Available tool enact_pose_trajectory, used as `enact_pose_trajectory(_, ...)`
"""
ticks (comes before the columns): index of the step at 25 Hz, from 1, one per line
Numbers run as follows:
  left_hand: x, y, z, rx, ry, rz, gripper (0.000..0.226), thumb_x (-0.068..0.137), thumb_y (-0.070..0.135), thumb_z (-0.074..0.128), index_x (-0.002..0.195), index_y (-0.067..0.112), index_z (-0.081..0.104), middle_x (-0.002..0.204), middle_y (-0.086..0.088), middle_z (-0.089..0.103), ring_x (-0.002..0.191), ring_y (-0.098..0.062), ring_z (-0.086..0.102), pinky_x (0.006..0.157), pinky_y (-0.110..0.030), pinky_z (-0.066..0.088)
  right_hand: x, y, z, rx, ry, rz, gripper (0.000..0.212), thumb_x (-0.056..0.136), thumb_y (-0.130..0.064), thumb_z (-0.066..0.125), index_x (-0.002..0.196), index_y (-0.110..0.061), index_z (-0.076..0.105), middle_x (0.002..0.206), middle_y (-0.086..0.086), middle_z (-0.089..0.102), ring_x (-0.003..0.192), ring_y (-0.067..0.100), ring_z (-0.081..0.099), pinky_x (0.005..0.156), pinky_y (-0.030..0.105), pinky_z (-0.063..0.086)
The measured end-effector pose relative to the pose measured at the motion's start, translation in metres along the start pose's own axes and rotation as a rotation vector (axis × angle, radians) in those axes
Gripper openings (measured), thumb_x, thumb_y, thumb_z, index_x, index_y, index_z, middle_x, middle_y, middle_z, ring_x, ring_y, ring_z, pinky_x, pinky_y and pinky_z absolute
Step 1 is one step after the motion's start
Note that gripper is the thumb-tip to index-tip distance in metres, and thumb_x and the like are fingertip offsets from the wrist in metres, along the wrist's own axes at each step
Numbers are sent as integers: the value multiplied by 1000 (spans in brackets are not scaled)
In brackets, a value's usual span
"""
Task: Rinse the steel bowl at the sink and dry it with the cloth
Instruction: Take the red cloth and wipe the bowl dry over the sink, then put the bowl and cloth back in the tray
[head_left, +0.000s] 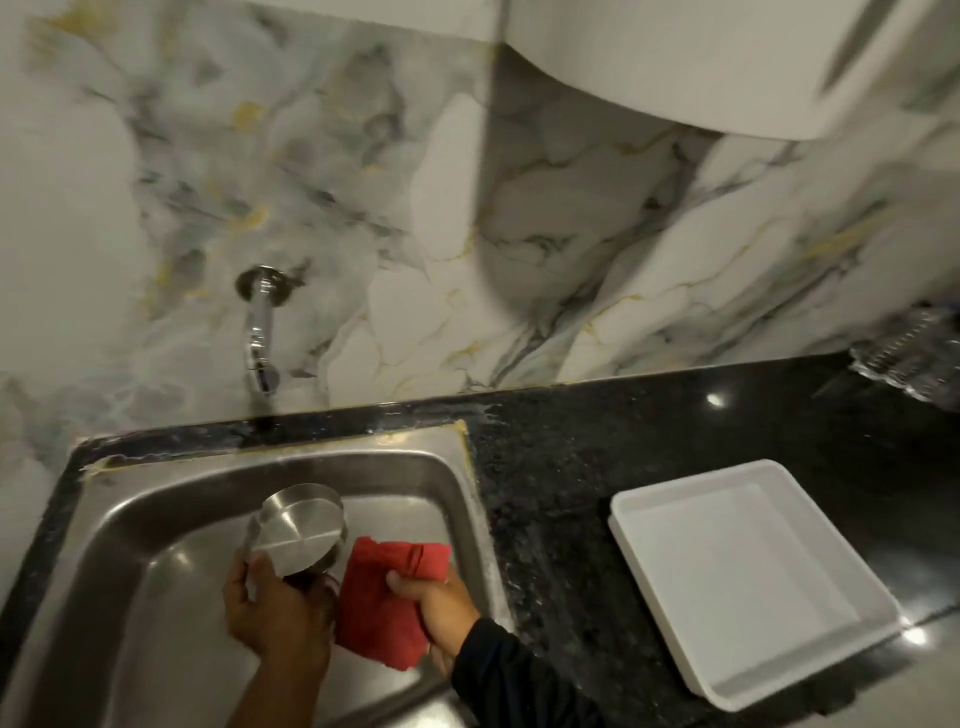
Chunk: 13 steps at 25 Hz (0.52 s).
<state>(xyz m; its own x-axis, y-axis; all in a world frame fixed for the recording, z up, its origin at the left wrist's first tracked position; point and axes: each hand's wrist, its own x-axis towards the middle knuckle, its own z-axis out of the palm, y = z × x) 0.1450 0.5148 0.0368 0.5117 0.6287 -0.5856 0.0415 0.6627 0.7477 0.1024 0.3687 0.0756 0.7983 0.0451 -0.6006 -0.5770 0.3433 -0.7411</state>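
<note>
My left hand (270, 608) holds the steel bowl (301, 530) over the steel sink (156, 514), tilted so its flat base faces up toward me. Just right of it, my right hand (441, 603) grips a folded red cloth (389, 597), which touches or nearly touches the bowl's lower right side. The bowl's inside is hidden. A chrome tap (260, 332) sticks out of the marble wall above the sink's back edge; I see no water running from it.
A black granite counter (571, 467) lies right of the sink. On it sits a white square tray (748, 577), near the front edge. A clear ribbed object (909, 364) stands at the far right by the wall. A white cabinet (675, 52) hangs overhead.
</note>
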Motion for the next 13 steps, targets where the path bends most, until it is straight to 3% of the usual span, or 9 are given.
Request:
enact_pose_trajectory(1, -13, -9, -2, 20, -47, -30, 29, 95, 34, 63, 121, 40, 75, 130, -4, 76, 107, -36, 73, 53, -37, 65, -12, -3, -28, 53, 63, 20, 30, 92, 14, 64, 107, -5, 82, 109, 19, 81, 103, 34, 77, 105, 50, 59)
enact_pose_trajectory(3, -48, -26, -3, 69, -147, -43, 24, 96, 41, 67, 118, 37, 76, 139, -8, 71, 115, -39, 70, 56, -41, 66, -39, -18, -93, 138, 225, 25, 30, 76, 14, 72, 102, 1, 80, 106, 24, 77, 97, 36, 73, 103, 54, 58)
enact_pose_trajectory(6, -111, -56, 3, 170, -236, -100, 43, 94, 48, 73, 132, 28, 71, 148, -8, 65, 123, -38, 66, 61, -43, 67, -78, -54, -215, 168, 495, 2, 52, 60, 3, 67, 111, 14, 72, 104, 28, 68, 96, 37, 62, 91, 47, 53)
enact_pose_trajectory(10, -202, -122, 20, 238, -376, -174, 36, 107, 25, 57, 142, 25, 64, 141, -12, 63, 123, -39, 59, 54, -28, 63, -105, -105, -386, -13, 775, -20, 17, 74, 7, 62, 79, -4, 75, 83, 18, 70, 80, 29, 64, 69, 34, 51)
enact_pose_trajectory(13, -268, -178, 42, 271, -392, -199, 38, 108, 21, 55, 145, 19, 61, 134, -7, 61, 120, -34, 57, 47, -20, 60, -95, -139, -493, -262, 821, 17, 11, 71, -1, 66, 76, -7, 74, 79, 13, 70, 79, 28, 63, 72, 40, 53)
